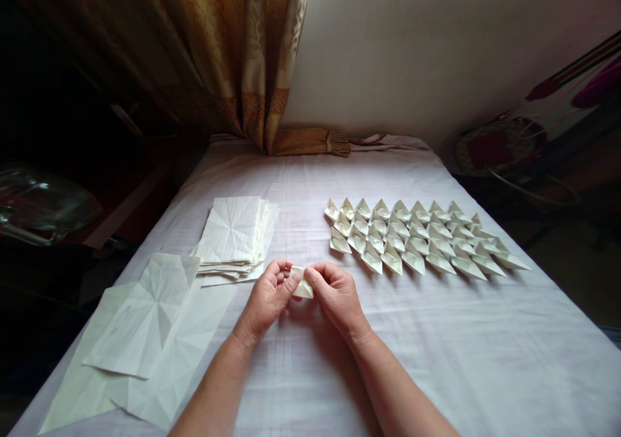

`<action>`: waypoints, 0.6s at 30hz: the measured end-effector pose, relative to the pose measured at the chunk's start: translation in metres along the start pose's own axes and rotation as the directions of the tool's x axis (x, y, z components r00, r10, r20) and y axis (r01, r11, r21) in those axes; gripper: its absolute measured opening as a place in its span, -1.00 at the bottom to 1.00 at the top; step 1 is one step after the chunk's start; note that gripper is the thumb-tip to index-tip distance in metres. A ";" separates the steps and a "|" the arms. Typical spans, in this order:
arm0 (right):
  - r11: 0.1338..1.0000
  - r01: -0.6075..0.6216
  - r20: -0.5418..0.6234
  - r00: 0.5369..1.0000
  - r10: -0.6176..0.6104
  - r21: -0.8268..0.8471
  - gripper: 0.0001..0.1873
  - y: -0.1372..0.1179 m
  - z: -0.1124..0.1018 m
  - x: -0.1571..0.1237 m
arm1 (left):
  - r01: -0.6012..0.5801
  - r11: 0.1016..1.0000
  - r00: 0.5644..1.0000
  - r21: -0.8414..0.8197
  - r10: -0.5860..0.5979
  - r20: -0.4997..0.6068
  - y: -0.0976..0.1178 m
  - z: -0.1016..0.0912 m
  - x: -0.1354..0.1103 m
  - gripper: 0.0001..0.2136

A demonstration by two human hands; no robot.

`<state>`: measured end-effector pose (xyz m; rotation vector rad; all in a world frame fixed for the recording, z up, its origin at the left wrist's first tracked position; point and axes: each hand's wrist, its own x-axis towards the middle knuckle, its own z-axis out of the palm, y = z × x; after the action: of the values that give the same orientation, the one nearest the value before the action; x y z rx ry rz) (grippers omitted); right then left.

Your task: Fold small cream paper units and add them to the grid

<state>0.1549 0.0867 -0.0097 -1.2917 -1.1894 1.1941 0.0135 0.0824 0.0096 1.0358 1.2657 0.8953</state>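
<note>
Between my two hands is a small folded piece of white paper (303,284), held up just above the cloth. My left hand (272,293) pinches its left side, thumb on top and fingers behind. On the other side, my right hand (338,295) grips it with the thumb pressed on the upper right corner. Fingers hide part of the paper. Just beyond, to the right, several rows of small folded paper boats (413,235) stand close together. To the left of my hands lies a stack of square paper sheets (229,233) marked with creases.
Loose creased sheets (154,314) overlap at the front left of the cloth-covered table (436,353). A gold curtain (255,81) hangs over the far edge, its fringed tieback (338,143) resting there. A clear glass object (43,204) is off the table at left.
</note>
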 end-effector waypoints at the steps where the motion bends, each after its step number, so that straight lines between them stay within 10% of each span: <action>1: 1.000 -0.020 -0.012 1.000 0.020 0.016 -0.69 0.000 0.000 0.001 | 0.030 0.999 0.999 0.009 -0.031 0.032 0.001 0.000 0.000 -0.49; 10: 0.992 -0.038 0.018 0.999 0.037 0.118 -0.60 -0.001 -0.004 0.006 | 0.068 0.997 0.998 0.024 -0.068 -0.003 0.004 0.003 0.000 -0.48; 18: 0.996 -0.092 0.278 0.956 0.092 -0.011 -0.58 -0.007 -0.007 0.000 | 0.001 0.995 0.997 -0.101 -0.009 -0.080 0.006 -0.001 0.000 -0.51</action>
<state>0.1619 0.0871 -0.0026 -1.2153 -1.3388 1.4824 0.0127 0.0848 0.0154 0.9243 1.2759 0.9960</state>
